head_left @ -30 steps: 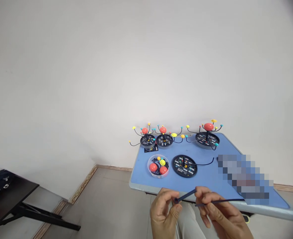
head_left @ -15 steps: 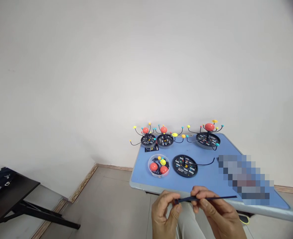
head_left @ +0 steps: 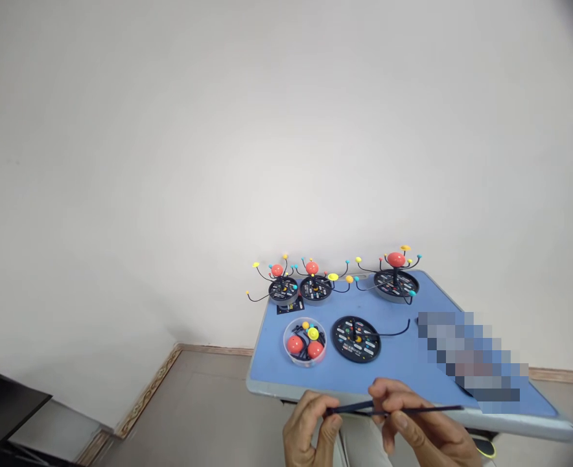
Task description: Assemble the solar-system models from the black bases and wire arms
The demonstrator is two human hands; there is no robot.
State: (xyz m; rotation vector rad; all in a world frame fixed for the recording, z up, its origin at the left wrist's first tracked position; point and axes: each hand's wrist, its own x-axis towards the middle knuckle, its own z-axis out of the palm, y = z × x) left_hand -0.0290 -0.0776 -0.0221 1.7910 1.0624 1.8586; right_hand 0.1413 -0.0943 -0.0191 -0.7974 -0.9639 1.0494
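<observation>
The left fingers [head_left: 316,408] are pinching a dark strip [head_left: 354,408]; the right fingers [head_left: 396,391] are gripping a thin rod [head_left: 437,409]. Beyond, a clear bowl [head_left: 296,361] is resting beside a black disc [head_left: 364,355] on the tabletop [head_left: 332,379].

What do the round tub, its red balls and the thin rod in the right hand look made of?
Tub: probably plastic, smooth; its wall looks see-through.
Red balls: likely hard plastic, glossy; bright highlights show.
Thin rod in the right hand: dark, perhaps plastic, though coated metal is possible; too small to judge finish.
</observation>
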